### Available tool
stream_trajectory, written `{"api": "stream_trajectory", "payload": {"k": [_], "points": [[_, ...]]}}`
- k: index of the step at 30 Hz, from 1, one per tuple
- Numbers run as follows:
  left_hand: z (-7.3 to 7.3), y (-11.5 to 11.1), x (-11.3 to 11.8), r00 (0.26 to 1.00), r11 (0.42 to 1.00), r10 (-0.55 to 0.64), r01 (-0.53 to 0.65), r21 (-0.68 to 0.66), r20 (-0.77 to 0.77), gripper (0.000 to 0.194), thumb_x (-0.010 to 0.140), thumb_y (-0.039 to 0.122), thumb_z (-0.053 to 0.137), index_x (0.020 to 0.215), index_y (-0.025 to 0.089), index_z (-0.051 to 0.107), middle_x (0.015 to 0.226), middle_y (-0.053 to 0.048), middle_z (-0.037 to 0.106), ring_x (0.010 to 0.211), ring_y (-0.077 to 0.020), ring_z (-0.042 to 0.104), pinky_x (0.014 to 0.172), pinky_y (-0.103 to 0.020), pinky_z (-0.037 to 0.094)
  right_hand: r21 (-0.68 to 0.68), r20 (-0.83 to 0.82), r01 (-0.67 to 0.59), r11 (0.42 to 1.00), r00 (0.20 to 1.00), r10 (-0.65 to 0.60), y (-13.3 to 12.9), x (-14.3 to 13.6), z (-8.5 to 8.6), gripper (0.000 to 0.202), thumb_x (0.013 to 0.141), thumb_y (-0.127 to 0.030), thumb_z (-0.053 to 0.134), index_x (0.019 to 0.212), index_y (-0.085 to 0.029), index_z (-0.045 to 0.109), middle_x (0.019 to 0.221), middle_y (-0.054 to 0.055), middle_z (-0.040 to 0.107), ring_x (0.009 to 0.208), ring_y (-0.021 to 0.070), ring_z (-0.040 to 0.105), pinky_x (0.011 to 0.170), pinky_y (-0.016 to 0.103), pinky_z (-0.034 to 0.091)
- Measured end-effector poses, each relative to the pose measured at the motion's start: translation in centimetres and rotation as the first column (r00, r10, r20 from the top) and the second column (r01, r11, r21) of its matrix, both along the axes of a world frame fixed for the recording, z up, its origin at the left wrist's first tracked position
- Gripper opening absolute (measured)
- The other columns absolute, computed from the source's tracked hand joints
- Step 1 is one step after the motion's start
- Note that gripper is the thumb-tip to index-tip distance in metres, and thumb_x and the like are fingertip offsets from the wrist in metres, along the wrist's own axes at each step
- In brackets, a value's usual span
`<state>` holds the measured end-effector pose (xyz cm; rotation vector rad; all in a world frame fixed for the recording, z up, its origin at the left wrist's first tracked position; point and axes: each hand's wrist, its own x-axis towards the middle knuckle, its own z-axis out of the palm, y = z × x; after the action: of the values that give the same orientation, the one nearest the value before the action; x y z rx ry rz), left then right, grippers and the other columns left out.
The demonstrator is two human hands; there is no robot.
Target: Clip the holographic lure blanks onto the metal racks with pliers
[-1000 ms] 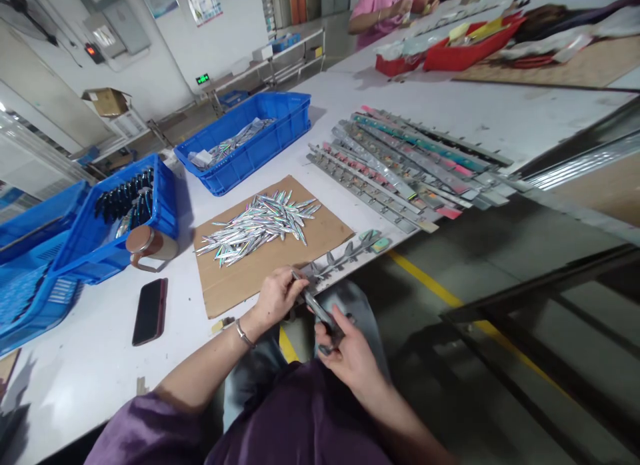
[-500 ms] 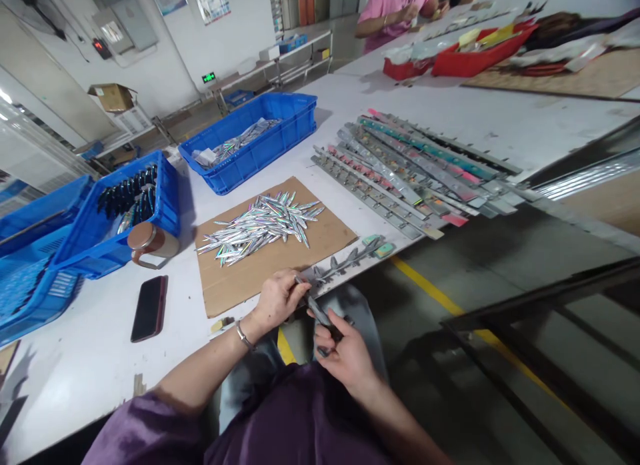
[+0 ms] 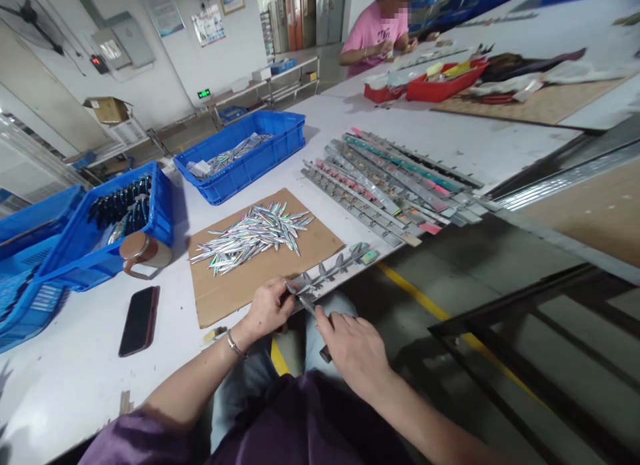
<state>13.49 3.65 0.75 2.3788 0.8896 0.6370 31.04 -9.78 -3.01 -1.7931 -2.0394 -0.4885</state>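
Note:
My left hand [image 3: 270,307] is closed in a pinch at the near end of a rack strip [image 3: 330,272] lying along the table's front edge. A small grey leaf-shaped piece [image 3: 291,288] shows at its fingertips. Several similar grey pieces stand up along that strip. My right hand [image 3: 355,345] is wrapped round a knife-like tool [image 3: 307,304] with a flat grey blade; a dark handle end shows below the palm. The blade points up and left, close to the left fingertips; whether it touches the piece I cannot tell. A pile of shiny silver fish-shaped pieces [image 3: 255,235] lies on cardboard [image 3: 220,302].
Blue crates [image 3: 215,194] stand behind and to the left. A brown-lidded mug [image 3: 145,253] and a phone [image 3: 139,322] are on the left. Many metal strips [image 3: 385,185] lie at right. Beyond red trays [image 3: 440,85], a person in pink [image 3: 375,42] works.
My right hand has turned palm down over the tool and its blade has come up to the left fingertips. The view has tilted up, showing more of the far person.

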Motion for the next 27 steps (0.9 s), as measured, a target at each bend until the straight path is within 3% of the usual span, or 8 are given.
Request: {"api": "stream_trajectory", "payload": {"k": [6, 9, 12, 14, 16, 20, 24, 27], "points": [[-0.1, -0.1, -0.1, 1.000, 1.000, 0.010, -0.010, -0.008, -0.008, 0.030, 0.080, 0.005, 0.056, 0.102, 0.020, 0.070, 0.095, -0.006, 0.074, 0.087, -0.0203, 0.070, 0.085, -0.033, 0.056, -0.117, -0.079, 0.008, 0.993, 0.997, -0.017, -0.1, -0.8, -0.7, 0.029, 0.097, -0.010, 0.057, 0.124, -0.014, 0.066, 0.079, 0.007, 0.069, 0.072, 0.0216, 0.064, 0.069, 0.036, 0.036], [-0.2, 0.0, 0.0, 1.000, 1.000, -0.001, 0.001, -0.002, 0.003, 0.033, 0.078, 0.004, 0.054, 0.103, 0.019, 0.070, 0.095, -0.007, 0.074, 0.089, -0.0216, 0.071, 0.085, -0.034, 0.056, -0.265, -0.452, -0.072, 0.962, 0.890, -0.058, 0.1, -0.6, -1.6, 0.026, 0.101, -0.022, 0.052, 0.122, -0.019, 0.065, 0.078, 0.007, 0.072, 0.068, 0.0220, 0.065, 0.063, 0.034, 0.037], [-0.4, -0.2, 0.1, 1.000, 1.000, 0.016, -0.016, 0.008, -0.015, 0.032, 0.077, 0.004, 0.053, 0.100, 0.019, 0.070, 0.092, -0.007, 0.074, 0.086, -0.0217, 0.070, 0.082, -0.033, 0.056, -0.302, -0.913, -0.293, 0.907, 0.362, -0.187, 0.6, -0.3, -2.9, 0.032, 0.100, -0.051, 0.052, 0.109, -0.023, 0.064, 0.064, 0.001, 0.066, 0.056, 0.0193, 0.060, 0.056, 0.030, 0.038], [-0.5, -0.3, 0.1, 0.999, 1.000, 0.030, -0.030, 0.006, -0.030, 0.031, 0.077, 0.004, 0.053, 0.097, 0.019, 0.071, 0.090, -0.007, 0.074, 0.084, -0.0217, 0.070, 0.080, -0.033, 0.057, -0.236, -0.963, -0.388, 0.891, -0.031, -0.268, 0.8, -0.4, -3.7, 0.047, 0.092, -0.068, 0.060, 0.102, -0.023, 0.063, 0.058, -0.002, 0.061, 0.052, 0.0167, 0.054, 0.053, 0.028, 0.039], [-0.4, -0.4, 0.0, 0.999, 1.000, 0.019, -0.020, -0.014, -0.026, 0.032, 0.076, 0.003, 0.052, 0.097, 0.019, 0.071, 0.091, -0.007, 0.075, 0.086, -0.0218, 0.071, 0.082, -0.033, 0.057, -0.206, -0.927, -0.377, 0.903, -0.221, -0.303, 0.8, -0.7, -4.2, 0.056, 0.083, -0.074, 0.069, 0.101, -0.021, 0.065, 0.057, -0.002, 0.060, 0.051, 0.0146, 0.052, 0.051, 0.027, 0.039], [0.8, 1.6, -0.7, 0.999, 0.998, 0.003, -0.006, -0.057, -0.047, 0.039, 0.078, 0.001, 0.053, 0.106, 0.020, 0.074, 0.099, -0.006, 0.077, 0.090, -0.0194, 0.072, 0.085, -0.030, 0.057, -0.229, -0.908, -0.283, 0.931, -0.283, -0.310, 0.5, -1.5, -4.3, 0.063, 0.076, -0.076, 0.075, 0.101, -0.019, 0.070, 0.057, -0.001, 0.061, 0.052, 0.0144, 0.051, 0.050, 0.027, 0.040], [2.9, 7.6, -1.5, 0.947, 0.947, 0.302, -0.285, 0.147, -0.106, 0.025, 0.087, 0.009, 0.056, 0.101, 0.018, 0.076, 0.098, -0.008, 0.075, 0.090, -0.0212, 0.070, 0.088, -0.034, 0.057, -0.215, -0.912, -0.251, 0.944, -0.294, -0.286, 0.5, -1.8, -4.2, 0.064, 0.076, -0.077, 0.075, 0.101, -0.019, 0.072, 0.058, 0.000, 0.060, 0.054, 0.0161, 0.052, 0.053, 0.029, 0.042], [4.2, 11.9, -1.5, 0.891, 0.913, 0.390, -0.342, 0.223, -0.230, 0.020, 0.081, 0.006, 0.061, 0.090, 0.017, 0.075, 0.092, -0.009, 0.073, 0.089, -0.0227, 0.070, 0.093, -0.036, 0.056, -0.206, -0.913, -0.238, 0.949, -0.302, -0.274, 0.8, -2.1, -4.7, 0.063, 0.076, -0.078, 0.074, 0.102, -0.020, 0.072, 0.060, 0.001, 0.062, 0.056, 0.0173, 0.054, 0.055, 0.030, 0.044]]}}
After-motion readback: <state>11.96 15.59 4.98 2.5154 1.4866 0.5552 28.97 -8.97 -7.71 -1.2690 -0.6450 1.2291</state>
